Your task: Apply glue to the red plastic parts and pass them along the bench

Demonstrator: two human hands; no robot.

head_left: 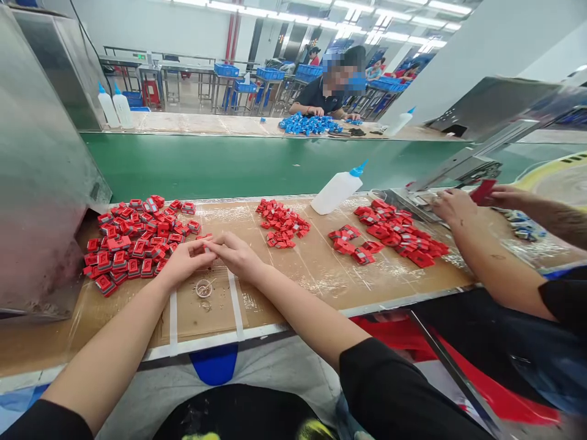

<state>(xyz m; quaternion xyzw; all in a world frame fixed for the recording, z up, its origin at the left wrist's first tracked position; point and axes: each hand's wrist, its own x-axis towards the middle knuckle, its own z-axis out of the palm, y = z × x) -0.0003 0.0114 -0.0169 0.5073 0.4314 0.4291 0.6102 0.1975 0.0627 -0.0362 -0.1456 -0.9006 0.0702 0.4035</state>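
Observation:
My left hand (pixel 184 263) and my right hand (pixel 237 255) meet over the bench, fingertips closed together. Between them shows a bit of a small red plastic part (pixel 205 237), mostly hidden by my fingers. Beside my left hand spreads a big pile of red and grey plastic parts (pixel 137 238). Just below my hands, a small round dish (pixel 203 288) sits on the brown bench covering. A smaller heap of red parts (pixel 282 223) lies to the right, beyond my right hand.
A white bottle with blue nozzle (pixel 337 190) leans behind the heaps. More red parts (pixel 398 232) lie near a co-worker's hands (pixel 454 208) at a metal device. The green conveyor (pixel 206 165) runs behind. Across it, another person sits by blue parts (pixel 307 123). A metal housing (pixel 36 183) stands left.

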